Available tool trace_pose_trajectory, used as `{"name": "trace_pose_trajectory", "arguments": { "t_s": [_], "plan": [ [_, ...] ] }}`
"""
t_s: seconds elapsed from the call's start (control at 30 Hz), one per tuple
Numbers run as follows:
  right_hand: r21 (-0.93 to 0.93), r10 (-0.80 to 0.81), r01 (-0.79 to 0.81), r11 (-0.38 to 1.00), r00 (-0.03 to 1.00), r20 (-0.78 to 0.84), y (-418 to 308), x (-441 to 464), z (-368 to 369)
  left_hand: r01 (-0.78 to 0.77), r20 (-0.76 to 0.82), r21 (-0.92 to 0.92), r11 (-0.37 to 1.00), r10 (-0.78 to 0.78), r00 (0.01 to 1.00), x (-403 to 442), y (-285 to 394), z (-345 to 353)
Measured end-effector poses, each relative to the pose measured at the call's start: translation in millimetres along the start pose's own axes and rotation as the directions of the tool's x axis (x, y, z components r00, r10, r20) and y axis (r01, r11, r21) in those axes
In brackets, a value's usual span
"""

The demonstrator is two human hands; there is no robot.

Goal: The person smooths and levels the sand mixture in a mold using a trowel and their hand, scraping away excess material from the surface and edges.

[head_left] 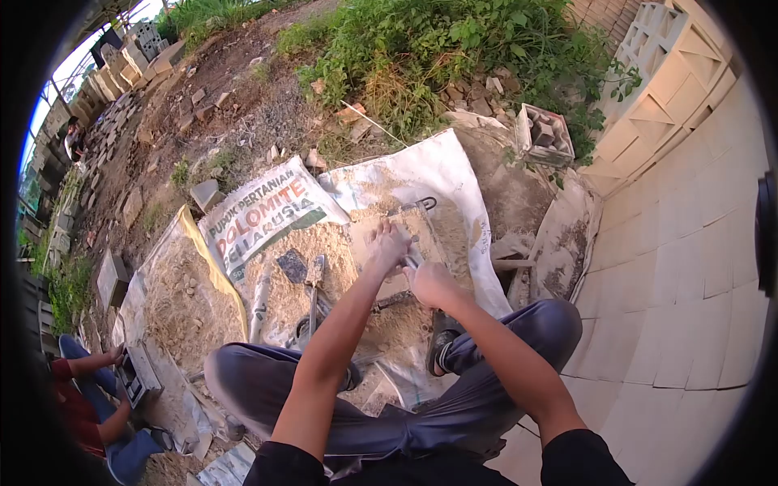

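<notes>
Smoothing or pressing, apparently, on a sandy board (361, 240), mid-frame.
Right hand (434, 284) curls round a grey handle (412, 261); left hand (388, 245) bends over the board, grip unclear. Steady, even pressure seems needed.

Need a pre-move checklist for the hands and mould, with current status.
1. Left hand over the sandy mould: ok.
2. Right hand closed on the grey tool: looks ok, though fingers hide most of it.
3. Trowel clear of both hands: ok, lying left of the mould.
4. Area beside mould free of loose sand: not ok.
5. Co-worker clear of mould: ok, at far left.
6. Mould level: cannot tell.
</notes>
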State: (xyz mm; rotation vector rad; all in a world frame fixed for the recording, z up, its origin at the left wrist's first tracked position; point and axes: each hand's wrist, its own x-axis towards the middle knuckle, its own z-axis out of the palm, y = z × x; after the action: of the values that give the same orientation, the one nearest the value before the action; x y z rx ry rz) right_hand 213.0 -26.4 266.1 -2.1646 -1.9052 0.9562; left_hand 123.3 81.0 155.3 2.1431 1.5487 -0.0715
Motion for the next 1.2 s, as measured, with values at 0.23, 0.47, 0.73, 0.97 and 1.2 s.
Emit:
{"name": "trace_pose_trajectory", "arguments": {
  "t_s": [0.23,0.47,0.73,0.97,1.2],
  "plan": [
    [0.106,0.079,-0.061,0.993,0.982,-0.169,33.0,74.6,68.7,-0.062,0.040,0.026,0.998,0.061,0.997,56.2,-31.5,12.0],
    [0.052,0.226,-0.224,0.973,0.974,-0.029,46.5,30.4,84.2,-0.086,-0.023,0.116,0.989,0.090,0.996,11.2,-14.2,39.3],
    [0.130,0.301,-0.305,0.943,0.952,0.053,63.6,-40.1,97.4,-0.062,0.157,0.176,0.982,0.034,0.987,-52.0,19.7,58.8],
    [0.149,0.334,-0.348,0.925,0.936,0.111,75.0,-82.6,105.2,-0.073,0.235,0.206,0.976,0.023,0.972,-93.6,36.9,74.9],
    [-0.068,0.168,-0.157,0.985,0.961,0.218,96.8,-113.7,105.9,-0.114,0.203,0.126,0.985,0.087,0.975,-130.8,40.3,100.2]
  ]
}}
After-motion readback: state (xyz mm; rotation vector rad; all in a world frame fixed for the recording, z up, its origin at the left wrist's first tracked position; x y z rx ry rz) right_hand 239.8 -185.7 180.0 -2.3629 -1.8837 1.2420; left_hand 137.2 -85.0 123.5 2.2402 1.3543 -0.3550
